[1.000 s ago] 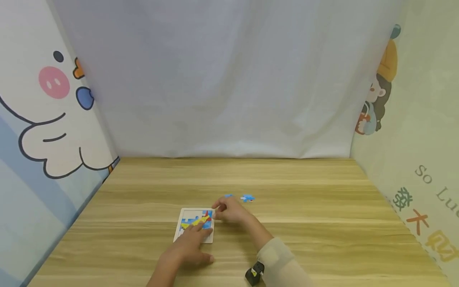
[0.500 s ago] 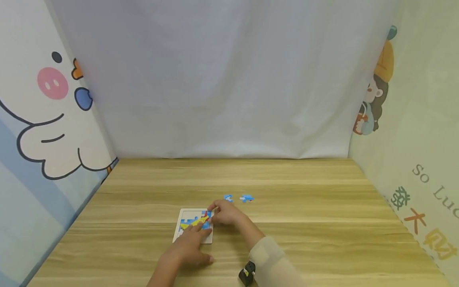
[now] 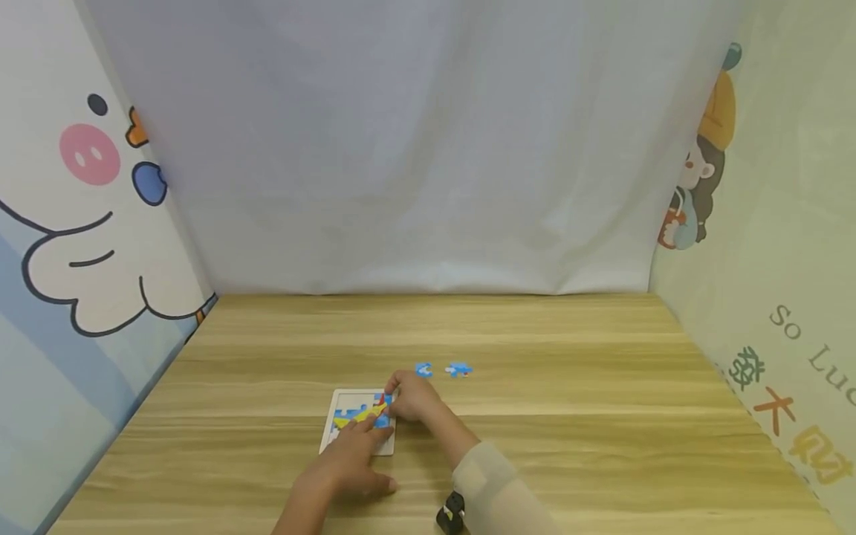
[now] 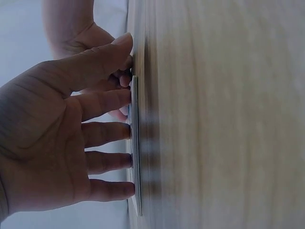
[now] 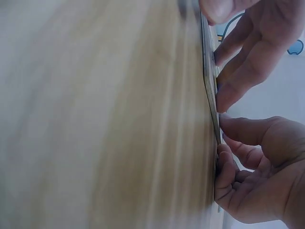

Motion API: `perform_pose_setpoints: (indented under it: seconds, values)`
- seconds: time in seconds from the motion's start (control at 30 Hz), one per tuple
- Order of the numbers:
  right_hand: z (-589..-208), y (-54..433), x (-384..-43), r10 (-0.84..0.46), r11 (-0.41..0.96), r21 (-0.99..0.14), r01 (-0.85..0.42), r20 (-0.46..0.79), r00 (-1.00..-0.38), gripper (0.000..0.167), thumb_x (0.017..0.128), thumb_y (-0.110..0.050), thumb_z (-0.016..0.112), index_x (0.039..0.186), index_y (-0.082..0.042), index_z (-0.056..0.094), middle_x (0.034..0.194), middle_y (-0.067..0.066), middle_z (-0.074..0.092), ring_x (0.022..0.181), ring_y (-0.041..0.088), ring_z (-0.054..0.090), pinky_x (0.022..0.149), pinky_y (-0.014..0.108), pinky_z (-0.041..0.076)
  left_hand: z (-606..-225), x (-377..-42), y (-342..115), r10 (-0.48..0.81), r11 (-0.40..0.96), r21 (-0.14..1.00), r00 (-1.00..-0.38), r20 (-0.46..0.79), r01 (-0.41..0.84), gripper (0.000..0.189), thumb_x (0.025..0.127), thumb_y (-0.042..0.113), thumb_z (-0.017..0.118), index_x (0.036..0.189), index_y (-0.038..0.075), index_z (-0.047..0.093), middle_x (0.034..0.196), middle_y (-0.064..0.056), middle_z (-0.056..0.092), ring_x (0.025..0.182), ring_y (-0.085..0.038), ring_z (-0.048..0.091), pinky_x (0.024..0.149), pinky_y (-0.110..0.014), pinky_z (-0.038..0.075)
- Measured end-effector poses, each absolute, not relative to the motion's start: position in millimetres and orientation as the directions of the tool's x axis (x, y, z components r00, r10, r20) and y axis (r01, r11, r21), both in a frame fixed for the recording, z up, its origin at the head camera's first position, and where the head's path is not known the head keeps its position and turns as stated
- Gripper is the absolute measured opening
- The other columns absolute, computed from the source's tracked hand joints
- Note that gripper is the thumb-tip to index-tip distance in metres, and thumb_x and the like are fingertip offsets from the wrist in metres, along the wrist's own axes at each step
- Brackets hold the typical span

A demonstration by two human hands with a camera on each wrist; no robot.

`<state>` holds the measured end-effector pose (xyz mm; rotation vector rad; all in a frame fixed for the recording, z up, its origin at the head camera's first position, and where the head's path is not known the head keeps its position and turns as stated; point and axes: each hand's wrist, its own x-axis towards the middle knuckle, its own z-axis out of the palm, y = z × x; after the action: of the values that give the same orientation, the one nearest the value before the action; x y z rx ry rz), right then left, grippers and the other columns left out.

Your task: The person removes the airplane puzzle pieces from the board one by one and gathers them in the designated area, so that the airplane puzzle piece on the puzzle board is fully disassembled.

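Two loose jigsaw pieces lie flat beyond the right hand: a blue-and-white piece and, just to its right, another blue piece with white and a fleck of red. Nearer the person lies a square jigsaw tray with a pale rim, partly filled with fitted pieces in blue, yellow and red; its upper left is bare. The left hand hides much of the tray's near part, and the right hand covers part of its right edge.

The left hand is spread wide, its four fingers straight and separated, fingertips resting on the tray, the thumb out to the side. The right hand is curled narrow at the tray's upper right corner, touching it; whether a piece is pinched there cannot be told. A small black device sits beside the pale right sleeve.

The table has yellowish wood grain. Behind it hangs a pale grey curtain; a cartoon-printed panel stands left, and a pale green panel with lettering right.
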<state>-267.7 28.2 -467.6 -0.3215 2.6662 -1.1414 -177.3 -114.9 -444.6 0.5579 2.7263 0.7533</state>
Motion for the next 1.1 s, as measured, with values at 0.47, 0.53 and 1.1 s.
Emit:
perform_pose_setpoints:
  seconds: [0.47,0.53,1.1]
  values:
    - [-468.2,24.2,-266.3,-0.243,0.652,-0.755,-0.076,-0.113,-0.964,0.028,0.068,0.003,0.074,0.088,-0.008,0.058,0.082,0.002,0.056,0.069,0.019,0.049,0.061,0.033,0.044,-446.7,-178.4,-115.9,0.425,0.795,0.528,-0.896,-0.131,0.299,0.075,0.066,0.037,0.082,0.129,0.006,0.054,0.140,-0.024,0.037,0.124,-0.055,0.027,0.092,-0.067,0.030]
    - [-468.7,23.6,-266.4,-0.243,0.647,-0.759,-0.080,-0.105,-0.964,0.029,0.068,0.003,0.074,0.089,-0.008,0.058,0.079,0.002,0.055,0.067,0.018,0.049,0.059,0.031,0.044,-446.8,-178.7,-116.1,0.424,0.795,0.527,-0.896,-0.130,0.300,0.075,0.066,0.037,0.082,0.128,0.006,0.055,0.140,-0.023,0.037,0.124,-0.055,0.027,0.091,-0.067,0.030]
    - [-469.4,23.0,-265.8,-0.266,0.485,-0.872,-0.060,-0.081,-0.961,0.025,0.071,0.009,0.064,0.090,-0.005,0.055,0.076,0.004,0.053,0.066,0.015,0.049,0.054,0.024,0.042,-444.7,-178.9,-114.7,0.434,0.792,0.536,-0.887,-0.157,0.293,0.074,0.067,0.036,0.081,0.129,0.005,0.054,0.140,-0.025,0.036,0.124,-0.056,0.025,0.092,-0.068,0.028]
